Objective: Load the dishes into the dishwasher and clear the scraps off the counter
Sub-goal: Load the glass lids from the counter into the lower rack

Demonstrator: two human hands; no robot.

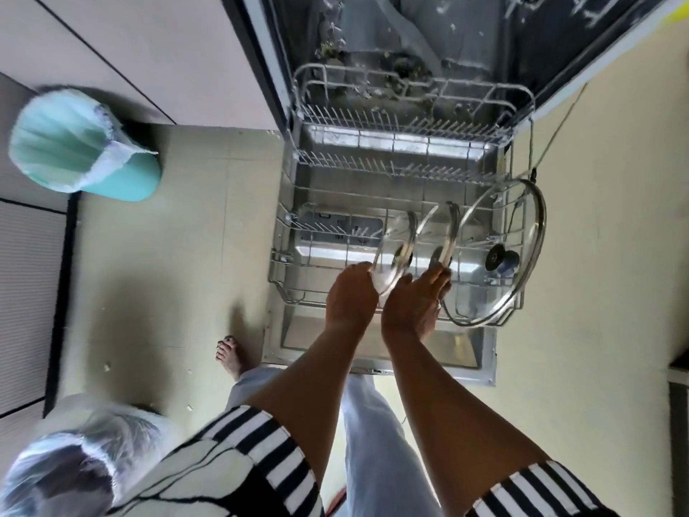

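Observation:
The dishwasher's lower wire rack (290,270) is pulled out over the open door (466,352). Three glass pot lids stand on edge in its front right part. My left hand (352,296) grips the rim of the small left lid (399,236). My right hand (414,304) holds the middle lid (445,233) near its knob. The large lid (522,233) with a dark knob leans at the rack's right end, untouched. The rest of the rack holds no dishes.
A teal bin (74,143) with a plastic liner stands on the floor at the left. A clear plastic bag (74,453) sits at the lower left. My bare foot (229,354) is beside the door. The dishwasher tub (391,39) behind looks dirty with debris.

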